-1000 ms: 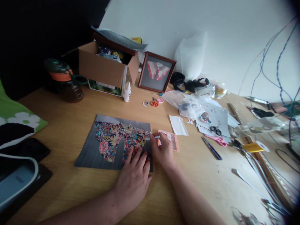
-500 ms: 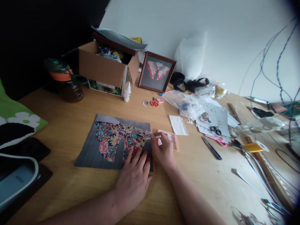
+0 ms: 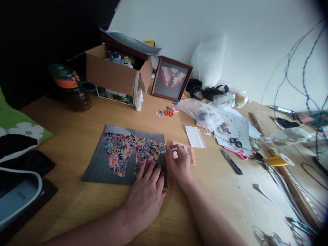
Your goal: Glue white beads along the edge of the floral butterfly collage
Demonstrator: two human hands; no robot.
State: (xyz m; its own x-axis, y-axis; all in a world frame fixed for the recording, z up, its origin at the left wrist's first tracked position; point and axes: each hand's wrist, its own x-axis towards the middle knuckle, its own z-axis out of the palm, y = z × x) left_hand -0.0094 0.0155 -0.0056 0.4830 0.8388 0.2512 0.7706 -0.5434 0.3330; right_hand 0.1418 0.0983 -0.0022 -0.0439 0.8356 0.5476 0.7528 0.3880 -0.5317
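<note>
Well, right hand [image 3: 179, 165] pinches stick [image 3: 174, 149] by pink tray [image 3: 193, 160] of bits [image 3: 188, 150]; left hand [image 3: 146, 190] flat.

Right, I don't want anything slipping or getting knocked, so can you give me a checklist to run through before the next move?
1. Left hand on the gray sheet: ok, fingers spread over its near right part.
2. White stick gripped: ok, between thumb and fingers of the right hand.
3. Stick's tip touching the row of white beads: cannot tell, too small.
4. Pink tray unobstructed: not ok, the right hand hides part of it.
5. White bottle upright: ok, standing.
6. Orange-handled scissors clear of the sheet: ok, apart, beyond its far edge.
</note>
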